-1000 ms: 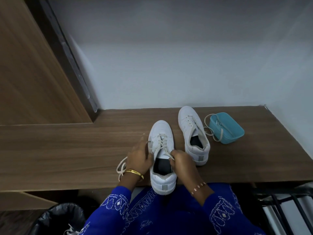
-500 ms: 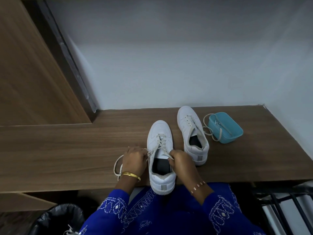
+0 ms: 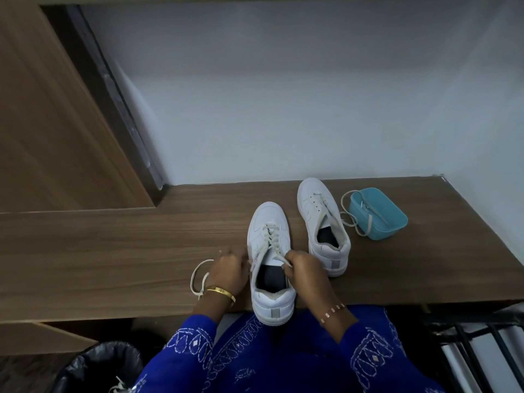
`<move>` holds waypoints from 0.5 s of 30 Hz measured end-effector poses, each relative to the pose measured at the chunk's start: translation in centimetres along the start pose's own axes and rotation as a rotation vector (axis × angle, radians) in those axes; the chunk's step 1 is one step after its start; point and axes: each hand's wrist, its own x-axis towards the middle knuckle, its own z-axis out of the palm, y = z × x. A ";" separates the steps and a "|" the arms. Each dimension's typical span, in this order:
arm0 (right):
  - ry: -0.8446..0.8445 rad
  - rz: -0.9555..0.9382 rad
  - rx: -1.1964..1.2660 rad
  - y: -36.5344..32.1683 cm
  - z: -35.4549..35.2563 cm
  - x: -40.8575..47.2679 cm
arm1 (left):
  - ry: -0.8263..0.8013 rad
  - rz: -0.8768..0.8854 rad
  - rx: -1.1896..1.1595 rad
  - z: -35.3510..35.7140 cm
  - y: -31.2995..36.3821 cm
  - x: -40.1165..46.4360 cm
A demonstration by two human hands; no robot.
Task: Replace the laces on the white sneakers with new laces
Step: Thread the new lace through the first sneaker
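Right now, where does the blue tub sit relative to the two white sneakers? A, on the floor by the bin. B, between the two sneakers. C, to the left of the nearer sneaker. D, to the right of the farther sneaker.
D: the blue tub stands on the wooden counter just right of the farther sneaker, a lace trailing over its rim.
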 end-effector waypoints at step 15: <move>0.014 -0.004 -0.001 0.0 0.0 0.0 | 0.172 -0.336 -0.701 -0.3 0.7 1.4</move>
